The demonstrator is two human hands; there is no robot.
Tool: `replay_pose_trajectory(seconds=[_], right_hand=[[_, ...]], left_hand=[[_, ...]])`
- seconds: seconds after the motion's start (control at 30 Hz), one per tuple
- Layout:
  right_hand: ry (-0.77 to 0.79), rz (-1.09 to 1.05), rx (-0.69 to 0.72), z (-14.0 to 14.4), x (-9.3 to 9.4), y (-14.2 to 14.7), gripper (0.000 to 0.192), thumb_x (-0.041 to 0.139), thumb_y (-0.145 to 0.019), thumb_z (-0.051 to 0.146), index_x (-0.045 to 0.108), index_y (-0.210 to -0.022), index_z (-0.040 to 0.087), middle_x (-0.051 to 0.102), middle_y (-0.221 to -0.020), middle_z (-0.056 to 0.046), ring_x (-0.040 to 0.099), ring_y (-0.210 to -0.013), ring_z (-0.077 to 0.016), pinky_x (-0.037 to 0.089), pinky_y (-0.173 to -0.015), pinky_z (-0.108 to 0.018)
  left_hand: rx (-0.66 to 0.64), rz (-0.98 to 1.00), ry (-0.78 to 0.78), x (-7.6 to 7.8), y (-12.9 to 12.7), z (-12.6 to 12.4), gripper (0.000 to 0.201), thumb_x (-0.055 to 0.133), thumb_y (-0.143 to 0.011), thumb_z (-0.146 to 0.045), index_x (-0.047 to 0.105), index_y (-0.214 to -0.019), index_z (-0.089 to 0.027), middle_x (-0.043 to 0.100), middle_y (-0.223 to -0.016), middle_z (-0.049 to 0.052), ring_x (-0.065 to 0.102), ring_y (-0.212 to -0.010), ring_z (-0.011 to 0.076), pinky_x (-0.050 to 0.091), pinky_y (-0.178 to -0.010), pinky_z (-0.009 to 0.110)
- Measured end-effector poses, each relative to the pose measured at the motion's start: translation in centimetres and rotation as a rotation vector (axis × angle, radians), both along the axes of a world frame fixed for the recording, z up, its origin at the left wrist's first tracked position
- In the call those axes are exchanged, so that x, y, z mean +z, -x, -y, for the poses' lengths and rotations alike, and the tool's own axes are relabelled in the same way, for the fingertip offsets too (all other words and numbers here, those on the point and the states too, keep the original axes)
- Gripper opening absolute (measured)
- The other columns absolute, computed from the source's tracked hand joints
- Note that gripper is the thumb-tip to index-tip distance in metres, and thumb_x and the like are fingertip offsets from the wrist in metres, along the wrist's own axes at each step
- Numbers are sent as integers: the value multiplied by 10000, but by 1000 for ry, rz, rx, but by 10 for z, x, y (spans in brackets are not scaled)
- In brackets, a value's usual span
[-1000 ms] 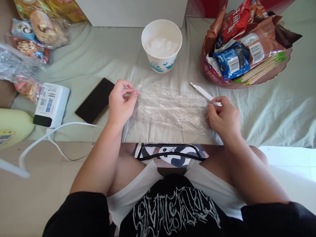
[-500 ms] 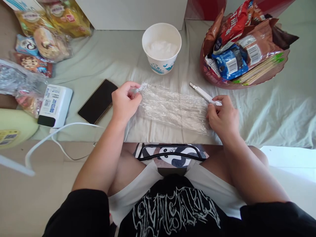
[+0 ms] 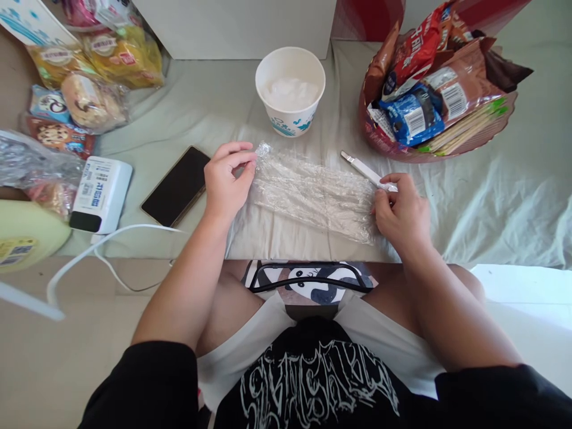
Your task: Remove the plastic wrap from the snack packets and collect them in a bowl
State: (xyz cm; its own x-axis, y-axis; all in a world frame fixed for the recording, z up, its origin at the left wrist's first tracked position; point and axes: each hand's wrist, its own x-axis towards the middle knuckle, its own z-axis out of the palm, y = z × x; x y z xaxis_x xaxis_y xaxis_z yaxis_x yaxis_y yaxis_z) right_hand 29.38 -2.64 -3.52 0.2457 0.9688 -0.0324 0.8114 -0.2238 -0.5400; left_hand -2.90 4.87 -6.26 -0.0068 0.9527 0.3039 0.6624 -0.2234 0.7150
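A crumpled strip of clear plastic wrap (image 3: pixel 313 193) lies spread on the cloth between my two hands. At its upper left corner my left hand (image 3: pixel 230 179) pinches the edge between thumb and index finger, the other upper finger stretched out. My right hand (image 3: pixel 402 208) is closed at the right edge of the wrap; its fingertips partly hide what they grip. Under its index finger sits the end of a white utility knife (image 3: pixel 364 170), blade tip pointing up-left. A white paper cup (image 3: pixel 290 122) with white, fluffy-looking contents stands beyond the wrap.
A dark phone (image 3: pixel 176 186) and a white power device (image 3: pixel 102 193) with a cable lie left. Packaged snacks (image 3: pixel 93 98) fill the far left. A reddish basket (image 3: pixel 473 149) holding snack packets and green-tipped sticks stands right. A white box (image 3: pixel 241 30) is behind the cup.
The fingers of my left hand have straightened somewhat at the wrap's corner. My right hand stays nearly in place. The whole view has shifted slightly.
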Motion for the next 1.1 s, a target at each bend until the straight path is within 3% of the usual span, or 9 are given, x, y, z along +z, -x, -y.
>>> replay_pose_trajectory(seconds=[0.23, 0.4, 0.6, 0.73, 0.83, 1.0, 1.1], right_hand=[[45, -12, 6, 1, 5, 2, 276, 472, -939, 256, 575, -1196, 254, 655, -643, 40, 534, -512, -185, 370, -669, -345], [4, -24, 28, 1, 2, 0, 270, 490, -928, 278, 572, -1184, 253, 650, -637, 37, 531, -506, -188, 368, -654, -346], [-9, 37, 13, 2, -5, -1, 332, 556, -873, 309, 565, -1200, 248, 601, -641, 34, 545, -574, -199, 378, -631, -330], [-163, 177, 4, 9, -8, -1, 438, 626, -810, 305, 581, -1243, 252, 633, -903, -57, 608, -770, -239, 459, -681, -369], [-277, 234, 21, 13, -5, -2, 402, 586, -822, 260, 596, -1224, 241, 611, -1037, -118, 629, -891, -274, 513, -754, -430], [-338, 85, 290, 8, -1, 5, 248, 557, -888, 341, 594, -1110, 237, 675, -1014, -113, 662, -958, -287, 546, -896, -475], [-252, 14, 470, 0, -6, 20, 457, 641, -852, 459, 600, -1236, 215, 728, -1153, -134, 665, -1093, -331, 535, -968, -501]], left_hand=[[22, 36, -73, -9, 3, -9, 187, 662, -945, -238, 752, -1103, -285, 686, -1288, 86, 710, -1169, 251, 641, -970, 412], [-28, -134, -79, -22, 5, -16, 175, 659, -943, -275, 726, -1103, -248, 696, -1285, 100, 709, -1176, 257, 606, -1050, 419], [-63, -284, -117, -35, 0, -14, 374, 684, -928, -323, 687, -1298, -274, 638, -1420, 125, 662, -1263, 314, 554, -1122, 503], [-84, -304, -82, -33, -2, -9, 386, 684, -922, -309, 702, -1307, -319, 631, -1423, 122, 587, -1342, 374, 519, -1124, 585], [-156, -312, -29, -23, -5, -5, 381, 656, -924, -265, 717, -1294, -330, 637, -1424, 108, 556, -1366, 380, 488, -1138, 612], [-322, -367, 14, -6, -15, 4, 373, 591, -936, -232, 729, -1277, -298, 699, -1354, 80, 605, -1318, 327, 475, -1147, 552], [-413, -369, 27, 0, -25, 11, 399, 578, -931, -207, 724, -1300, -250, 712, -1344, 100, 622, -1306, 332, 459, -1159, 562]])
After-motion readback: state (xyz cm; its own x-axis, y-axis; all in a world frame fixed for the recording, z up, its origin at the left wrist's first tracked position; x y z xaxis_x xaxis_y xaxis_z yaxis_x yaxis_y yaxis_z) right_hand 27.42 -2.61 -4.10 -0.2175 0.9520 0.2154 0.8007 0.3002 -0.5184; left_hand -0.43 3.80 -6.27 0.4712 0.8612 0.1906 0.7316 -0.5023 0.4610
